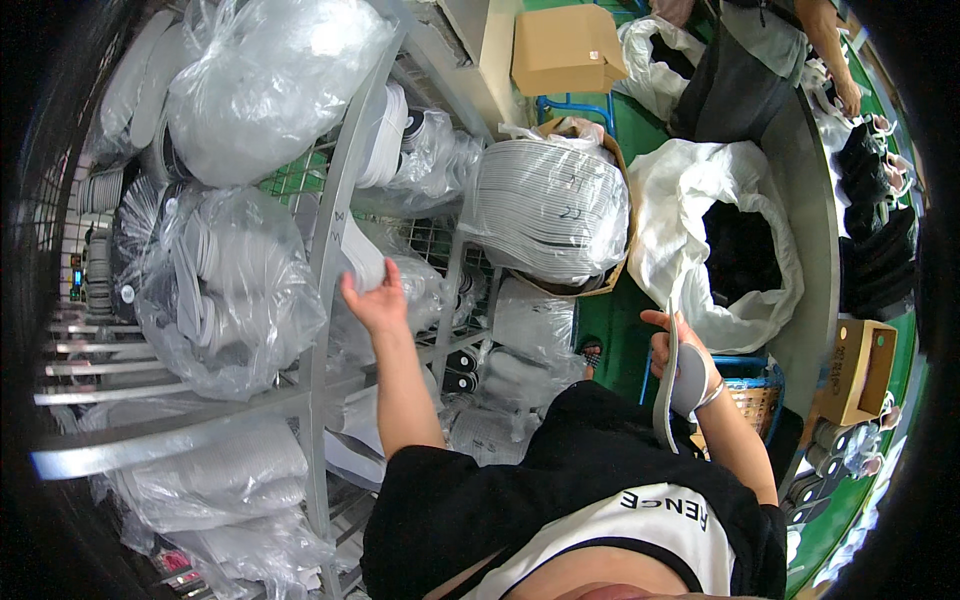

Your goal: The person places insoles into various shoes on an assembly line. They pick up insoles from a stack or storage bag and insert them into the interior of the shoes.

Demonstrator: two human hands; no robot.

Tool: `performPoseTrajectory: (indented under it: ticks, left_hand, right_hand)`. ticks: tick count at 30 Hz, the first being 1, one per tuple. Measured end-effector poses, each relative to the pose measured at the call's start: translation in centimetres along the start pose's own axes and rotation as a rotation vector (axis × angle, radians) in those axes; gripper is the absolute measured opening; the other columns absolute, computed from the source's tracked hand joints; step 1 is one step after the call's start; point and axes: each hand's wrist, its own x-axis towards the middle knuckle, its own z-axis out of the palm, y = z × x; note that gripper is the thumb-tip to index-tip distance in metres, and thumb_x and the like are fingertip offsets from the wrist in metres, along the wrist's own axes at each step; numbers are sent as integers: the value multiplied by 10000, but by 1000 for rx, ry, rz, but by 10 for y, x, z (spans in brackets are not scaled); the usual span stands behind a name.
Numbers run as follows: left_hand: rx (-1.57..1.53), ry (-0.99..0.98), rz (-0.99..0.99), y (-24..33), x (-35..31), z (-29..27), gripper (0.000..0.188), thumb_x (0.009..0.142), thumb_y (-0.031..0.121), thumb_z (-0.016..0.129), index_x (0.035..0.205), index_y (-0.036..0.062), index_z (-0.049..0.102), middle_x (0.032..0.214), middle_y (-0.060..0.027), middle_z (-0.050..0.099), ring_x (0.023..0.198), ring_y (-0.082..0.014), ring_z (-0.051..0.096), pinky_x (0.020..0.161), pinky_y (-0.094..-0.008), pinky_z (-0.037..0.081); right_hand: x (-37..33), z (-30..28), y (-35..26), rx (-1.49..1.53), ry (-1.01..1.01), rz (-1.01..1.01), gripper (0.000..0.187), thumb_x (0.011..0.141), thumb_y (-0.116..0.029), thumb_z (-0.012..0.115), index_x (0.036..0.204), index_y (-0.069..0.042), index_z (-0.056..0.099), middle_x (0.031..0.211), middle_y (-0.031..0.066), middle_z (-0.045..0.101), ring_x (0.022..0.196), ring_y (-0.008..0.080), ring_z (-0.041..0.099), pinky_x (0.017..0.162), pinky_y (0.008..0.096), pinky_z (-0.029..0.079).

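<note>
My left hand [378, 302] reaches to the metal rack on the left, fingers and thumb spread. Between them lies the rounded end of a pale insole [362, 258] on the shelf; whether the hand touches it is hard to tell. On the right, my right hand [688, 345] is closed around grey-white insoles [690, 378], one seen edge-on and another with its rounded end against the palm. Stacked insoles in clear plastic bags [250, 270] fill the rack around my left hand.
A metal upright [340, 200] stands beside my left hand. Ahead, a carton holds a large bagged insole stack [550, 205]. A white sack [660, 200] with black items stands near my right hand, beside a grey table edge [825, 230]. Another person's hand [848, 95] works at far right.
</note>
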Motion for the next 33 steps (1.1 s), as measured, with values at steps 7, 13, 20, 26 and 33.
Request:
performPoseTrajectory:
  ticks: [7, 13, 20, 26, 33]
  left_hand:
    - [197, -340, -136, 83, 234, -31, 411, 709, 364, 562, 989, 68, 510, 987, -103, 523, 880, -268, 492, 703, -385, 433]
    - [197, -143, -167, 163, 325, -43, 360, 823, 269, 414, 1101, 49, 478, 1148, -119, 482, 1062, -282, 431, 893, -439, 349]
    - [128, -273, -319, 86, 372, -53, 375, 751, 301, 526, 1053, 90, 459, 980, -91, 494, 792, -282, 481, 544, -344, 386]
    - [138, -125, -104, 29, 337, -23, 434, 761, 322, 523, 1133, 128, 417, 1097, -91, 449, 863, -271, 462, 614, -402, 395]
    - [223, 178, 105, 29, 230, 17, 634, 739, 464, 512, 1225, 112, 308, 1241, -70, 332, 1045, -258, 418, 779, -405, 407]
  right_hand:
    - [2, -9, 6, 63, 155, 43, 315, 888, -304, 340, 1052, -42, 404, 478, -15, 366, 324, 80, 329, 327, 197, 280]
    - [2, -11, 10, 117, 189, 116, 265, 854, -310, 415, 877, -66, 516, 465, -7, 440, 302, 84, 347, 292, 191, 269]
    - [-10, -23, 10, 118, 284, 32, 252, 833, -315, 478, 757, -77, 505, 464, 15, 457, 333, 96, 368, 348, 204, 277]
    - [-6, -30, 22, 32, 273, 39, 238, 818, -327, 501, 787, -91, 514, 540, -10, 486, 363, 73, 378, 343, 187, 265]
    - [-38, -45, 26, 55, 271, -23, 228, 816, -322, 502, 763, -101, 510, 510, -7, 462, 356, 85, 373, 340, 200, 253]
